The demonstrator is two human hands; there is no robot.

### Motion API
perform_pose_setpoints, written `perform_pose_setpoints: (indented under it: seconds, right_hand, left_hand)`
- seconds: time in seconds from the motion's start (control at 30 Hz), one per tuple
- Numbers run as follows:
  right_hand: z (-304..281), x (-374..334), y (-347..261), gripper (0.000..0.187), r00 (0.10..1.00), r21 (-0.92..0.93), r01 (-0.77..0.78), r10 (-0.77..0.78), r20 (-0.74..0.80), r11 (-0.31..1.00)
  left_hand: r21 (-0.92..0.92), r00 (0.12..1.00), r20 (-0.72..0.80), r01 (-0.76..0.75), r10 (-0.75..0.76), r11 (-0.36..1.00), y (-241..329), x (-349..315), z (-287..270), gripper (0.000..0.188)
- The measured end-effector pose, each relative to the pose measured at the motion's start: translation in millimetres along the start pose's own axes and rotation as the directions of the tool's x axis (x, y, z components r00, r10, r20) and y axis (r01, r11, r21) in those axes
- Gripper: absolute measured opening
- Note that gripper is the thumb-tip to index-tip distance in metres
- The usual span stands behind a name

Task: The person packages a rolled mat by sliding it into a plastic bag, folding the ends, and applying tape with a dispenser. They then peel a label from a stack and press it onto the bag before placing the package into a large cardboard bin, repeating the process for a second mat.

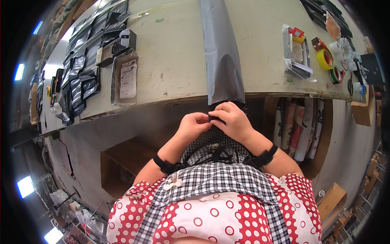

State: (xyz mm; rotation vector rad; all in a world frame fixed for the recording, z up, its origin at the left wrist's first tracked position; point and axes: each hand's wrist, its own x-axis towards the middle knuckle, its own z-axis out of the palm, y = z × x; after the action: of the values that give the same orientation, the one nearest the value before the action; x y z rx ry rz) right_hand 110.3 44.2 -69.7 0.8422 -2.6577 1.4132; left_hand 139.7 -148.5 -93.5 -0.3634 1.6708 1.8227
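Observation:
A long grey plastic mailing bag (222, 57) lies on the table, pointing away from me, and its near end reaches over the table's front edge. Black material, seemingly the dark inner side of that end, shows between my fingers. My left hand (195, 124) is closed in a pinch on it, thumb and fingertips together. Close beside, my right hand (233, 119) curls its fingers around the same black edge, partly covering it. Both hands are just in front of the table edge, almost touching.
On the left of the table (170, 53) lie black plastic packages (83, 77) and a clear bin with a label (126, 79). To the right are a tray of papers (297, 53), tape rolls (325, 59) and white spools (341, 49). Fabric rolls (302, 130) stand below.

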Motion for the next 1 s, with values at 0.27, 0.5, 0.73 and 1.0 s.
perform_pose_setpoints:
  seconds: [0.27, 0.5, 0.73, 1.0]
  right_hand:
    - [-12.7, -24.6, -2.2, 0.013, 0.992, 0.109, 0.106, -0.113, 0.058, 0.988]
    - [-97.0, -205.6, 101.7, 0.025, 0.511, -0.627, -0.53, 0.805, 0.302, 0.571]
    - [-90.4, 35.4, 114.6, 0.049, 0.972, -0.486, 0.161, -0.224, -0.073, 0.859]
    - [-57.7, 87.6, 142.9, 0.025, 0.873, -0.445, 0.458, -0.484, 0.062, 0.769]
  left_hand:
    - [0.106, 0.998, -0.025, -0.06, 0.063, 0.993, -0.5, 3.5, -10.7, 0.017]
    - [0.559, 0.929, -0.03, -0.289, 0.368, 0.777, 29.5, 0.7, -33.0, 0.028]
    - [0.856, 0.408, 0.429, -0.468, 0.806, -0.219, 106.0, 98.1, -35.7, 0.03]
    - [0.71, 0.263, 0.659, -0.528, 0.705, -0.466, 108.7, 126.0, -49.8, 0.01]
